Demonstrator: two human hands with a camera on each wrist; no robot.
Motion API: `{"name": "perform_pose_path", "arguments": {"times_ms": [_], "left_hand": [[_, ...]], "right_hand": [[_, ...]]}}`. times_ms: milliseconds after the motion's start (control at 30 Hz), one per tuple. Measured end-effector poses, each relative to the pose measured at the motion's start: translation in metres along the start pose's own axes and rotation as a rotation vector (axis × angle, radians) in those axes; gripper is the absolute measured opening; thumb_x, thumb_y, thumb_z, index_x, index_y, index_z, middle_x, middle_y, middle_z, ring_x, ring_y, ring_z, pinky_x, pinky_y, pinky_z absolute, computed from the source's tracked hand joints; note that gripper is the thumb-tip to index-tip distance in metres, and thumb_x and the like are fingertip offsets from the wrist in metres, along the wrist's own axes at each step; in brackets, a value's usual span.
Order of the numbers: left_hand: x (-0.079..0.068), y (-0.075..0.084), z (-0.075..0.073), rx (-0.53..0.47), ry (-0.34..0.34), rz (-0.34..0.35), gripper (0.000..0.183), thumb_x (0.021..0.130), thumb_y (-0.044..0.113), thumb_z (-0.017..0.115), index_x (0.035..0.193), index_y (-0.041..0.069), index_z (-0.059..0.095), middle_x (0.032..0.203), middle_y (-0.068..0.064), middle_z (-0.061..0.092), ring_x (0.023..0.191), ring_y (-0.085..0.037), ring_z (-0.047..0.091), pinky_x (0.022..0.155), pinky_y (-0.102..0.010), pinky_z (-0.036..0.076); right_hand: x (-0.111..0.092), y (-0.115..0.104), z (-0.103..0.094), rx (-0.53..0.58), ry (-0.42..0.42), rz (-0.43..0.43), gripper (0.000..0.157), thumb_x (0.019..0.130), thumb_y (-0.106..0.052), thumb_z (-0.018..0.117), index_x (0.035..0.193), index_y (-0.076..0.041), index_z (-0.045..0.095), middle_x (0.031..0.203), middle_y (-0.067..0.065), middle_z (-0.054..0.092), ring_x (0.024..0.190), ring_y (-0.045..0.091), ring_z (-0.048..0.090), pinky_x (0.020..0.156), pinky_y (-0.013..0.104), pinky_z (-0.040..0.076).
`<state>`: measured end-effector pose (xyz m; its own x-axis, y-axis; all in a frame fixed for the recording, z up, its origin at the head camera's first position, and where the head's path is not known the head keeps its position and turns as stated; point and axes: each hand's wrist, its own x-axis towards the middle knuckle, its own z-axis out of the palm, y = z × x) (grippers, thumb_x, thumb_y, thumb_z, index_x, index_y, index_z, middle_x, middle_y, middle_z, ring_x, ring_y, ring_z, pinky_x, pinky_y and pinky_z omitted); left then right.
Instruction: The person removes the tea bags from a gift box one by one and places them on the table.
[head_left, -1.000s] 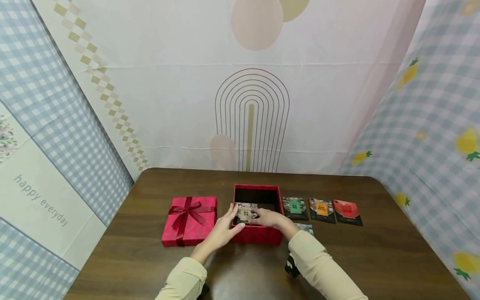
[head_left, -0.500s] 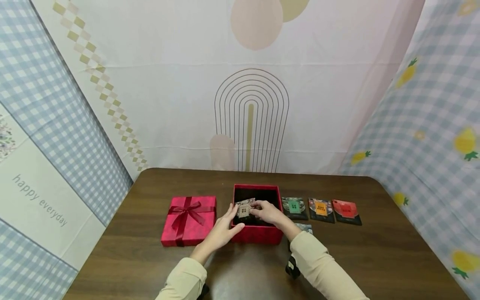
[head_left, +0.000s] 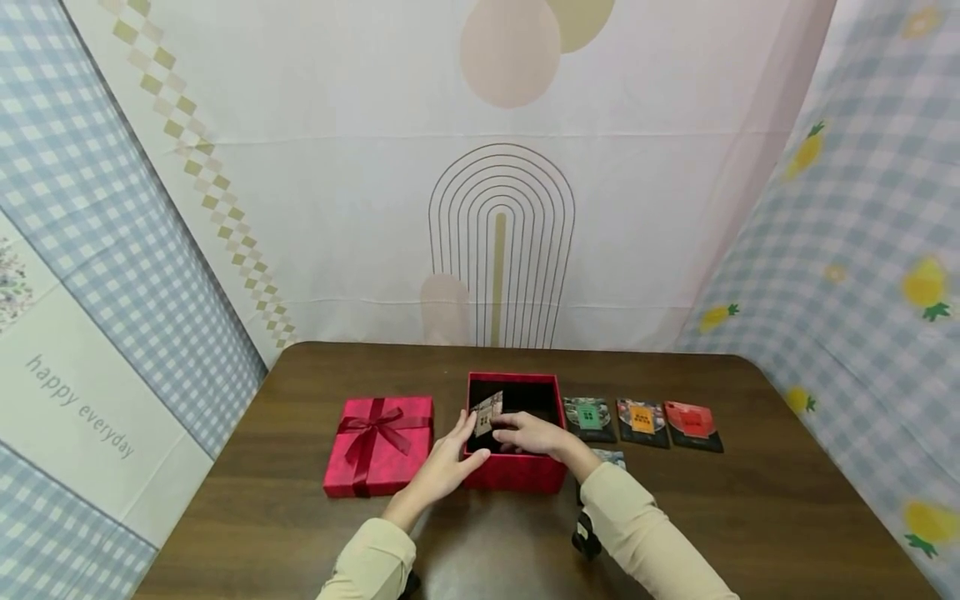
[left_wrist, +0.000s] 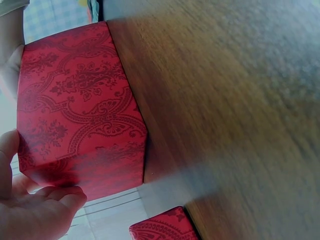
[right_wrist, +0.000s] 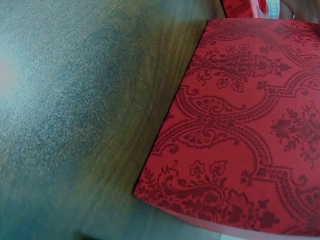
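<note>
An open red patterned gift box (head_left: pixel 517 473) with a black inside stands mid-table. My left hand (head_left: pixel 442 467) rests at its front left corner, fingers along the left wall and thumb by the front rim. In the left wrist view, the left fingers (left_wrist: pixel 65 200) touch the box's patterned side (left_wrist: pixel 85 100). Inside, a flat packet (head_left: pixel 487 412) with a beige label tilts up against the left wall. My right hand (head_left: pixel 532 435) reaches over the front rim and pinches the packet's right edge; its fingertips are partly hidden. The right wrist view shows mainly the box side (right_wrist: pixel 240 125).
Left of the box lies its red lid (head_left: pixel 378 467) with a bow. To the right lie packets with green (head_left: pixel 588 417), orange (head_left: pixel 643 418) and red (head_left: pixel 692 423) labels. Another packet (head_left: pixel 611 457) is partly covered by the right sleeve (head_left: pixel 637 517).
The packet in the box has gone from lying nearly flat to a steep tilt, its right edge raised toward the left wall by the right hand. The left hand stays at the box corner.
</note>
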<state>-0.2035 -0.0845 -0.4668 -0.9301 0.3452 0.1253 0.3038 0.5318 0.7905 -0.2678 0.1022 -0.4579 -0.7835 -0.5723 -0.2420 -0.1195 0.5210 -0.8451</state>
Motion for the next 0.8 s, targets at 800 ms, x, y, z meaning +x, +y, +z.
{"name": "perform_pose_path", "arguments": {"times_ms": [800], "left_hand": [[-0.001,0.001,-0.001,-0.002,0.007,-0.002,0.066,0.091,0.026,0.056,0.14,-0.005,0.027,0.145,-0.03,0.018,0.128,-0.045,0.029,0.101,-0.053,0.029]], "right_hand": [[-0.034,-0.001,-0.015,0.08,0.42,-0.161,0.03,0.09,0.0,0.051,0.119,0.007,0.057,0.121,0.025,0.055,0.08,0.024,0.067,0.073,0.04,0.052]]}}
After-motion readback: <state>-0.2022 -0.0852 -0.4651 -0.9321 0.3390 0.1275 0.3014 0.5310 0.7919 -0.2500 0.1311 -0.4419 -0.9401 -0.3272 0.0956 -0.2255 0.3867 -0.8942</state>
